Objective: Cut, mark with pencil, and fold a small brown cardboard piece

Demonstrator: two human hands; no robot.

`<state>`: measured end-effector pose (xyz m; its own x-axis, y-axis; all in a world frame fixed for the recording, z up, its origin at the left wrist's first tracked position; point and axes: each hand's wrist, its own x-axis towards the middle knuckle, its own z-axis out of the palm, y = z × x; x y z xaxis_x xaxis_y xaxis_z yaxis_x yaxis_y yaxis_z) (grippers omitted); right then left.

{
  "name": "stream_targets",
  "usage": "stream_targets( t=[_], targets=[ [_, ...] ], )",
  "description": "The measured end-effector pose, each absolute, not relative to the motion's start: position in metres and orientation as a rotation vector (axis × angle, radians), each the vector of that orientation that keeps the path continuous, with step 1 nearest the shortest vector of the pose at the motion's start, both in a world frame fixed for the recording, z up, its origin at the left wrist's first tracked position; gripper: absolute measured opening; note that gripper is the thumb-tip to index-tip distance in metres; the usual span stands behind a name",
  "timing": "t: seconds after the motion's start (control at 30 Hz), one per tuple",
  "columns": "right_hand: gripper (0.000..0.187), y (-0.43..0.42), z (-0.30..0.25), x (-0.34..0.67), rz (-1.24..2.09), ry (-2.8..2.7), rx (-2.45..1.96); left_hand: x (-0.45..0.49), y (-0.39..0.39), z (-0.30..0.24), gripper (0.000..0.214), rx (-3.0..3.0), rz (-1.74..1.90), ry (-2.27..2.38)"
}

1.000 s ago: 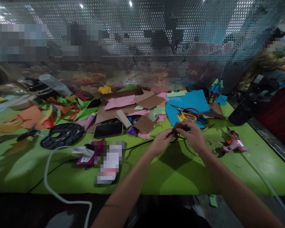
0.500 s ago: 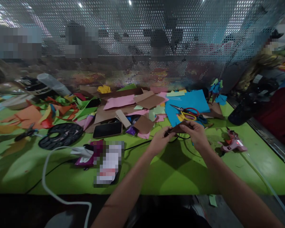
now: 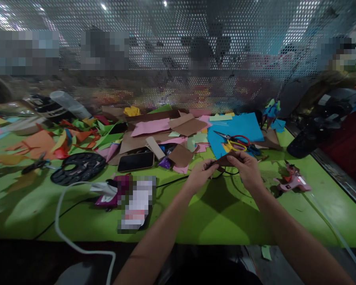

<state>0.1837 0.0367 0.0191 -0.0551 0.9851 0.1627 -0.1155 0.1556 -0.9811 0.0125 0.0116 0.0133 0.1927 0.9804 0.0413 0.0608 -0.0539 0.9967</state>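
Note:
Between my two hands is a small piece of brown paper (image 3: 224, 160), held a little above the green table (image 3: 184, 227). The fingers of my left hand (image 3: 202, 173) pinch its left end. My right hand (image 3: 247, 168) grips the right end, thumb on top. Part of the paper is hidden by my fingers. Just beyond my hands, scissors (image 3: 236, 143) with red and yellow handles lie on a blue sheet (image 3: 249, 124). A black cord (image 3: 175, 182) runs beneath my hands.
To the right rests a pink glue gun (image 3: 295, 182). A phone (image 3: 135, 161), a black palette (image 3: 78, 168) and a purple tissue pack (image 3: 105, 200) lie on the left. Coloured paper scraps (image 3: 151, 126) cover the back, before a perforated metal panel (image 3: 166, 51).
My hands stay on the brown paper, with only slight finger shifts. The whole view has moved a little, so things on the table appear slightly further right.

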Motion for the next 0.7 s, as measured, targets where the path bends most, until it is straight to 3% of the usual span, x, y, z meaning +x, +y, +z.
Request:
stream_targets(
  t=[0.7],
  targets=[
    [0.019,0.0355,0.0202,0.1823,1.279,-1.247,-0.909,0.0114,0.0092,0.0179,0.034,1.381,1.070,1.177]
  ],
)
